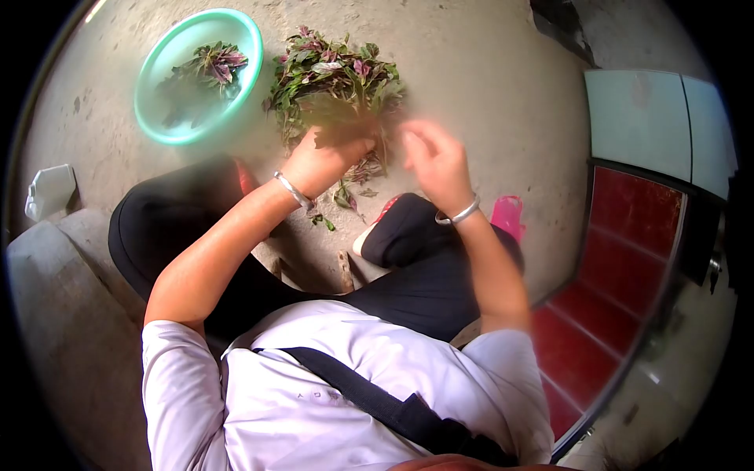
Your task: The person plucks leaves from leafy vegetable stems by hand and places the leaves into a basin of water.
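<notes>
My left hand [334, 161] is closed around a bunch of leafy greens [334, 114], whose leaves stick up blurred above the fingers. Just to its right is my right hand [437, 161], with thumb and fingers drawn together in a pinch beside the stems. Haze and blur hide whether anything is between those fingertips. Under and beyond the hands lies a heap of green and purple leafy greens [302, 74] on the concrete floor. A mint-green plastic basin [144, 98] stands to the left, with some leafy greens [224, 67] inside.
Loose leaves [345, 196] lie on the floor [503, 102] near my feet. A white plastic jug [51, 192] is at the far left, and a pink object [508, 216] sits beside my right knee. A cabinet with red tiled panels [628, 228] borders the right side.
</notes>
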Available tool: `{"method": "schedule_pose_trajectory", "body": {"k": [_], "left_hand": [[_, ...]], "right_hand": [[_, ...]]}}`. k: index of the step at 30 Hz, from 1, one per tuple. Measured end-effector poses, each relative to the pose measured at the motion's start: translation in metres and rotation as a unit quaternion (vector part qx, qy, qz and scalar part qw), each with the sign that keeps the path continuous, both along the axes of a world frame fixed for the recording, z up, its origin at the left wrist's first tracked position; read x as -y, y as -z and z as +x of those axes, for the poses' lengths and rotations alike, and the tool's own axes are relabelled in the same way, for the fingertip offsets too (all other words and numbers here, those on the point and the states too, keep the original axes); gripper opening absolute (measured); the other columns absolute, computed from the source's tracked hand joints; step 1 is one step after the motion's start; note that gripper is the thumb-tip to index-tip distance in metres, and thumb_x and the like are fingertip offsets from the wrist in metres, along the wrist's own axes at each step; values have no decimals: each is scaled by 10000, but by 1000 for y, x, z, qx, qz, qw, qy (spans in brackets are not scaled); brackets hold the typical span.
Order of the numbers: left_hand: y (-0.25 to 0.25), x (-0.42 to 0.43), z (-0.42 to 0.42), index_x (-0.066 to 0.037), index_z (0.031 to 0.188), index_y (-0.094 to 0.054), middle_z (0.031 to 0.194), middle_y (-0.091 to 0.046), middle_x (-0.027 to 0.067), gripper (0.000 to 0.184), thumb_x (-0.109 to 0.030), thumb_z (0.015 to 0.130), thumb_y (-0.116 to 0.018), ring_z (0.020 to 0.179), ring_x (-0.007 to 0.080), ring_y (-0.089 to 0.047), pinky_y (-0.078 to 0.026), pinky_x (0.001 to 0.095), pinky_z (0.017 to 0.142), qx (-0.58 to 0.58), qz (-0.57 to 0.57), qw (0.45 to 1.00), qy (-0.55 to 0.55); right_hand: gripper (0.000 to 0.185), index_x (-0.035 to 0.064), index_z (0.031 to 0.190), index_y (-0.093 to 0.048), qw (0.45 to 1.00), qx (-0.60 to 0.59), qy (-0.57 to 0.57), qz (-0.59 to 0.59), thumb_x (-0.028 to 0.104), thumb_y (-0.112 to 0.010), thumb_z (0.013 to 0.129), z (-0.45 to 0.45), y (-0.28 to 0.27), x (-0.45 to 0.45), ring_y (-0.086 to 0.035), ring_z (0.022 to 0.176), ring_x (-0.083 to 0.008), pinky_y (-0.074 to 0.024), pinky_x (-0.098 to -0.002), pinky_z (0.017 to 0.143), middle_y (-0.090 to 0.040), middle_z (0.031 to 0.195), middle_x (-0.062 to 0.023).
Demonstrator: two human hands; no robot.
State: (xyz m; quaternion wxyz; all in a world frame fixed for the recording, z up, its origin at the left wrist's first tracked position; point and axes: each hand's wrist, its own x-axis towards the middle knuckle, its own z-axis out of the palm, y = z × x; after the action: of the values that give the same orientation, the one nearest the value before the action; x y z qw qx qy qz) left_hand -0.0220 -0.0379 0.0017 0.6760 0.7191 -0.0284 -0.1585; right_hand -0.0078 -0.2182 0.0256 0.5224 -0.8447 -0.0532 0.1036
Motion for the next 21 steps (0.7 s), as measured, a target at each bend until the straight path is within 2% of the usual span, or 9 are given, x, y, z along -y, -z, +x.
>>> {"method": "schedule_pose_trajectory", "body": {"k": [3, 4, 7, 10, 14, 16, 20, 21], "left_hand": [[7, 2, 0, -17, 991, -564, 817, -583, 31, 203, -92, 804, -534, 693, 88, -493, -424, 246, 618, 54, 27, 998, 10], [7, 2, 0, -20, 1004, -558, 828, -582, 30, 210, -91, 808, -529, 697, 87, -490, -423, 246, 620, 50, 40, 998, 14], [7, 4, -2, -23, 1033, -536, 865, -581, 29, 223, -81, 818, -512, 721, 88, -498, -427, 242, 630, 40, 9, 999, 11], [13, 4, -3, -24, 1056, -517, 899, -581, 31, 236, -76, 827, -502, 753, 91, -514, -437, 239, 641, 39, -38, 999, -1], [7, 3, 0, -21, 1069, -511, 915, -587, 40, 246, -83, 831, -502, 797, 100, -540, -453, 242, 652, -2, -41, 999, -14], [11, 2, -1, -21, 1062, -522, 917, -595, 45, 244, -96, 830, -510, 812, 106, -548, -458, 246, 659, 31, -35, 999, -19], [9, 4, -2, -17, 1000, -563, 917, -612, 55, 208, -121, 824, -526, 824, 117, -563, -460, 247, 671, 17, -25, 999, -32], [10, 4, -2, -16, 986, -571, 918, -614, 54, 201, -126, 823, -529, 821, 117, -563, -460, 246, 674, 43, -16, 998, -30]], "right_hand": [[108, -8, 849, -586, 997, -5, -13, 76, 60, -596, 766, -3, 0, -10, -503, 557, -60, -426, -197, 512, -544, 770, -46], [112, -22, 858, -572, 998, 41, -45, 12, 35, -593, 763, -2, 4, -8, -524, 577, -60, -430, -186, 513, -544, 791, -50], [89, -23, 840, -558, 992, 105, -52, 39, 35, -578, 776, -2, 10, -9, -543, 588, -68, -436, -178, 505, -546, 784, -41], [80, -14, 842, -534, 994, -54, 15, 98, 55, -546, 804, -4, 5, -7, -555, 589, -79, -437, -177, 486, -561, 793, -51], [110, 0, 913, -494, 981, -90, 27, 172, 77, -501, 836, -2, -3, -8, -570, 608, -87, -434, -180, 471, -581, 812, -60], [134, 2, 949, -476, 975, -90, 28, 201, 83, -488, 843, 0, 0, -6, -573, 612, -90, -432, -181, 468, -588, 825, -66], [146, 5, 966, -470, 978, -73, 24, 196, 75, -488, 839, -1, -2, -7, -572, 615, -95, -432, -183, 479, -591, 846, -70], [146, 5, 966, -470, 978, -70, 22, 193, 73, -487, 838, -2, -2, -8, -572, 616, -96, -433, -184, 483, -592, 854, -73]]}}
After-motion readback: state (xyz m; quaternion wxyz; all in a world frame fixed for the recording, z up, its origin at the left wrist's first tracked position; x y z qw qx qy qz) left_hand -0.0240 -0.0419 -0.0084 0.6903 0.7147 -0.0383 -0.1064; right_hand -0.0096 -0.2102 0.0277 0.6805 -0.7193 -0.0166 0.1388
